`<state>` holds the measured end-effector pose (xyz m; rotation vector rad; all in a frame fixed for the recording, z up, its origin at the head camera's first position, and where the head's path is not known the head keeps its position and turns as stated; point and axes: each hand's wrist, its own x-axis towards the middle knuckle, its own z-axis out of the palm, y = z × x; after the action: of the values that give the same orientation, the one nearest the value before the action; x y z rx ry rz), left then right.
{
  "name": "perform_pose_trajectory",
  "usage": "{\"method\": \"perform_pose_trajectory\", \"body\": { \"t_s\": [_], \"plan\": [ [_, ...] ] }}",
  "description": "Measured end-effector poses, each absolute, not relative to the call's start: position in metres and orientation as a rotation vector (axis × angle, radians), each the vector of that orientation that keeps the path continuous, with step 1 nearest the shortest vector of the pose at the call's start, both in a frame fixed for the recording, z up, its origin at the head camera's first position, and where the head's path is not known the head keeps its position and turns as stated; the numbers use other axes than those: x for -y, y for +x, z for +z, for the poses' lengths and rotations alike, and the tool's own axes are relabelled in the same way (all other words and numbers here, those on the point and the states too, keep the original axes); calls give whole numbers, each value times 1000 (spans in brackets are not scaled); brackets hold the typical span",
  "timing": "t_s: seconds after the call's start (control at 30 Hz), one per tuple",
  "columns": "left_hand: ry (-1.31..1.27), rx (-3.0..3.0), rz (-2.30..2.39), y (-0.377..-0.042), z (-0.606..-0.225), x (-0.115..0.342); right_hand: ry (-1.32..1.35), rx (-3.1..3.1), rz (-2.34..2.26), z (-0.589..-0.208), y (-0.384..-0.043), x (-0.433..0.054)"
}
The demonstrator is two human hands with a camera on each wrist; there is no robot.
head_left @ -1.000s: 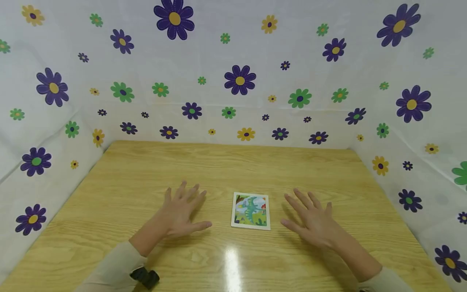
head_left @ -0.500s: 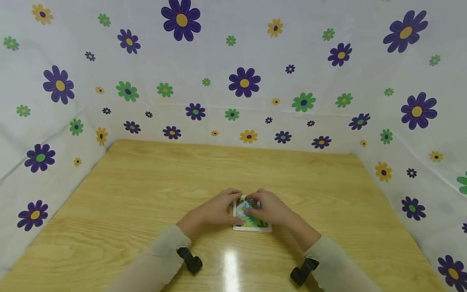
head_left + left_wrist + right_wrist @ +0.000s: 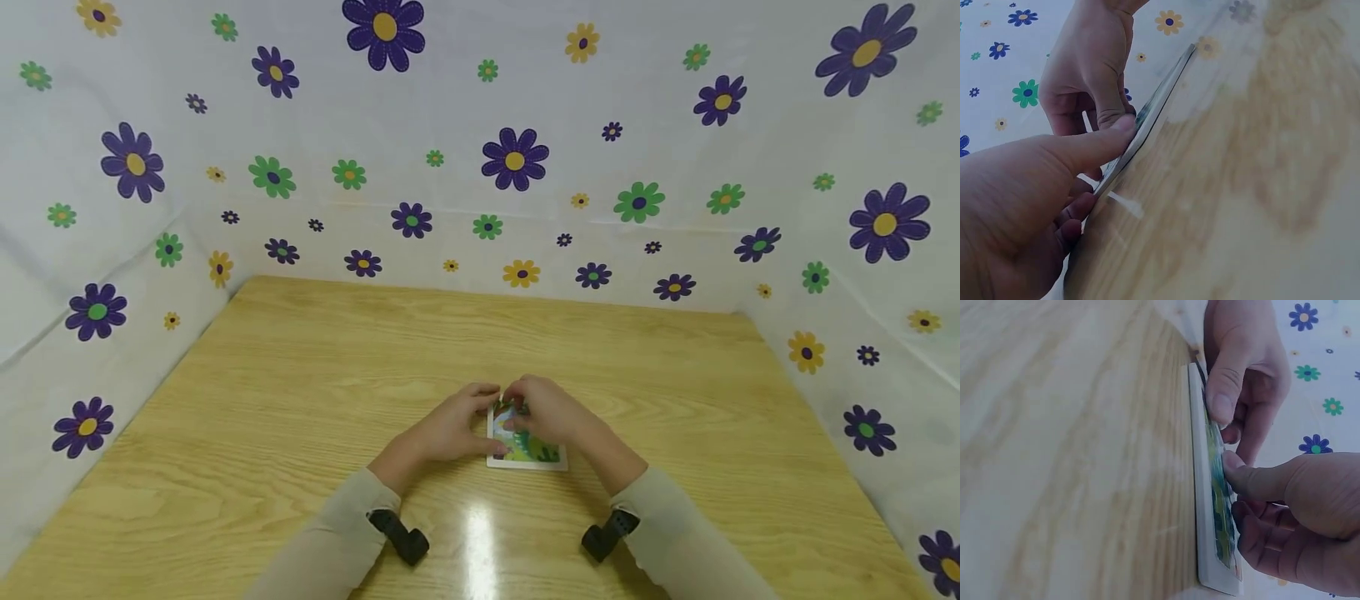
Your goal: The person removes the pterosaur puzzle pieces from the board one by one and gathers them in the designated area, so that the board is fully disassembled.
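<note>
A small square picture board (image 3: 527, 465) with a white frame and a green dinosaur scene lies on the wooden table. My left hand (image 3: 450, 427) grips its left side, the thumb on the near left part of the frame and the fingers at the far left corner. Over the picture bends my right hand (image 3: 551, 408), its thumb and fingers curled near the far left part. In the right wrist view, that right hand (image 3: 1310, 512) touches the picture with its thumb tip; whether it pinches anything is hidden. The left wrist view shows the board (image 3: 1147, 122) edge-on.
The wooden table (image 3: 337, 350) extends around the board on all sides. White cloth (image 3: 450, 108) printed with flowers encloses the back and both sides. Each sleeve has a black wrist device, one on the left (image 3: 401, 537) and one on the right (image 3: 609, 535).
Both hands moved inward from either side of the board, spread at first, and came onto it. In the last half second they have barely shifted; the view has turned slightly.
</note>
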<state>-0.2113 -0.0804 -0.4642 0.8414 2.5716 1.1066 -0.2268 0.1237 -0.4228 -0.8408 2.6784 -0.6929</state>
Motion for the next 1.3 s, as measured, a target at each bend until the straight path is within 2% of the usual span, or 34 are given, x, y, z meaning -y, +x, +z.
{"method": "perform_pose_trajectory", "body": {
  "t_s": [0.57, 0.93, 1.3],
  "plan": [
    [787, -2645, 1230, -212, -465, 69, -736, -2630, -796, -424, -232, -135],
    [774, -2681, 1214, -210, -471, 72, -854, -2698, -887, -431, -223, -134],
    [763, -2708, 1270, -205, -475, 75, -669, -2661, -1210, -448, -220, -137]
  ]
}}
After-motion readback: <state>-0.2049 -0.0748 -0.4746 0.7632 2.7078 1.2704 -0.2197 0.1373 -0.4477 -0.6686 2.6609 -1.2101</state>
